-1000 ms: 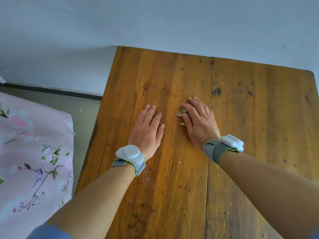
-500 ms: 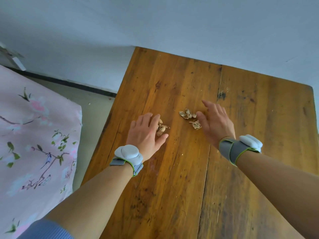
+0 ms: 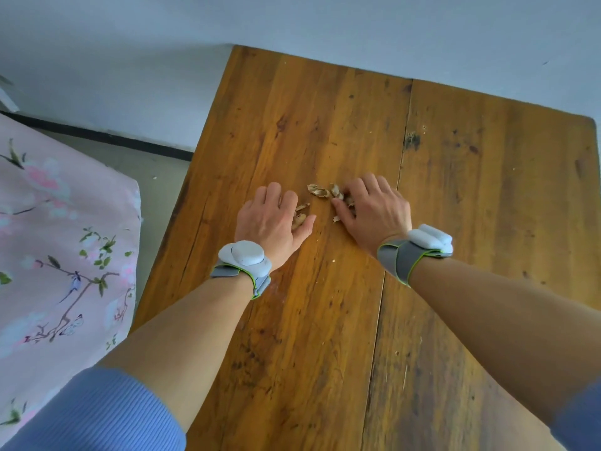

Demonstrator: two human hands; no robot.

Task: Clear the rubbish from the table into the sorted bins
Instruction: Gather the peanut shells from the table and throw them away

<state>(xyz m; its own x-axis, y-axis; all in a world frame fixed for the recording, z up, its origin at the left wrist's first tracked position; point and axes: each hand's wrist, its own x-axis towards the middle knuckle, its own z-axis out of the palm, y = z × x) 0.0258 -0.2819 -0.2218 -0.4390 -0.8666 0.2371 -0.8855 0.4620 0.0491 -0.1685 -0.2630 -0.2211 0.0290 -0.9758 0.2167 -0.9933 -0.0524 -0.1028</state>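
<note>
Nut shells (image 3: 318, 191) in broken tan pieces lie on the wooden bench (image 3: 325, 336), all close to the fingers of two hands. Nearest the camera, a ribbed blue sleeve (image 3: 97, 415) covers the left arm above the bare forearm, and both forearms reach forward over the bench boards. Each wrist carries a grey strap edged in green with a white pod on top: the left wristband (image 3: 244, 255) and the right wristband (image 3: 419, 244). Beyond them the left hand (image 3: 271, 219) lies palm down, its fingers (image 3: 279, 196) bent under at the knuckles and its thumb stretched toward the right. A few shell pieces sit pinched between that thumb and the bent fingers. The right hand (image 3: 374, 209) is also palm down, its fingers curled with their tips among more shells; whether they grip any I cannot tell. One small piece lies just on the near side of the right thumb. A curled shell lies loose between the two sets of fingers, apart from the left ones. A dark seam between boards runs just right of the right fingers. Left of the left fingers, past the bench edge, are a pink floral cloth (image 3: 58, 239) and grey floor (image 3: 156, 170). Far beyond the fingers the bench ends at a pale wall (image 3: 292, 27).
</note>
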